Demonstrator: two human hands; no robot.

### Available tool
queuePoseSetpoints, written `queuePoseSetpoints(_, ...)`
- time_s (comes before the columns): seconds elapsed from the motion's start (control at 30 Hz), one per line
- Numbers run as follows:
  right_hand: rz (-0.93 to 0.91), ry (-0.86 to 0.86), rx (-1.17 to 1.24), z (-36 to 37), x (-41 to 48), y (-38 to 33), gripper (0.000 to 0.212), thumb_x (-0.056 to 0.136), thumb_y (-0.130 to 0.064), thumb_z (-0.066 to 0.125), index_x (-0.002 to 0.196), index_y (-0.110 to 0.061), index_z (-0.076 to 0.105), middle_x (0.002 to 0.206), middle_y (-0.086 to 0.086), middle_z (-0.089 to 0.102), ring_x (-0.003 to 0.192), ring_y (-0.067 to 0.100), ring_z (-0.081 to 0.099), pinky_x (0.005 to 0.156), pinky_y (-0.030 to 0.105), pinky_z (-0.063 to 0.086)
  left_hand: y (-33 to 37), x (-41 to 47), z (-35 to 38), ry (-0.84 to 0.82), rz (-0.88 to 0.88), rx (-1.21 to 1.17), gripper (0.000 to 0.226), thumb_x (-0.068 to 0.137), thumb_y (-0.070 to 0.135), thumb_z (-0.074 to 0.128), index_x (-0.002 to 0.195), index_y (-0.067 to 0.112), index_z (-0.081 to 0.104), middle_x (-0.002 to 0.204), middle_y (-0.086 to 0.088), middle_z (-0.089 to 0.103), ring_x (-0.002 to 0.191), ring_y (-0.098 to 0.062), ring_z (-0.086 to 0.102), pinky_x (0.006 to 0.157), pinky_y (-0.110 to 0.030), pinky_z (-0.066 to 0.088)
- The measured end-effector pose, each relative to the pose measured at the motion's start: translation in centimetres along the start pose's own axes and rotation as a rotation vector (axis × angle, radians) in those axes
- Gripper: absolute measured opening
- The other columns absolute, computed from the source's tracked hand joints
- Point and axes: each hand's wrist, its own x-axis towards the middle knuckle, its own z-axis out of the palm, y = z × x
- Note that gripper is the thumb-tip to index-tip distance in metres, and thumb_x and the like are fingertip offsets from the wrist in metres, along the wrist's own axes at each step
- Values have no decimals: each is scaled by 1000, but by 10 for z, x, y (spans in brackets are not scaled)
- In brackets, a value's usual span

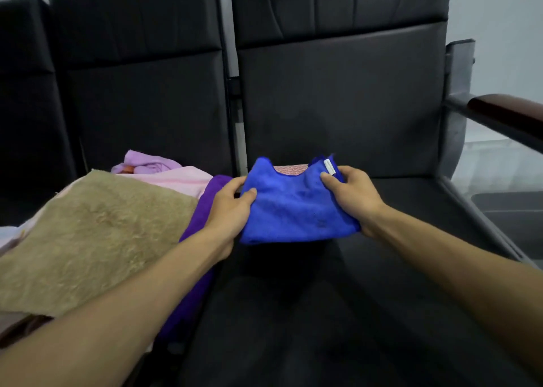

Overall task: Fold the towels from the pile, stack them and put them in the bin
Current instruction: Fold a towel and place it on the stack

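The black seat point(396, 239) on the right is basically the work surface. The pile point(97, 234) is slumped over the seat next to it, tan towel on top, with a purple towel point(202, 210) draped down the side nearest the arms. I reckon the purple one slides off first if the left forearm drags across it.

The blue towel point(293, 207) is up off the seat, folded small. The left hand point(232, 210) and right hand point(352, 195) each have fingers point(248, 195) clamped on a side edge, thumbs on top. The far corners poke up and the middle sags, so the fold probably flops open if either grip lets go early. There's something reddish point(291, 169) just behind it, can't tell what. The white tag point(329, 166) is right by the right thumb.
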Motion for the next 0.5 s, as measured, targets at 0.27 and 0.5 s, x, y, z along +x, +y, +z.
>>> queuePoseSetpoints(0.27,-16,70,-53,19,89,39,11,94,-25,58,104,-20,60,99,0,69,95,21,66,90,44,54,-25,79,25,39,-9,152,26,96,21,51,120,27,59,112,4,65,102,-19,62,90,-38,52)
queuePoseSetpoints(0.5,80,49,-127,24,91,69,27,89,-17,60,116,-20,55,103,-3,67,98,19,66,91,40,53,-42,88,33,-25,-187,256,34,89,15,53,122,13,49,112,-5,62,95,-22,62,80,-36,54)
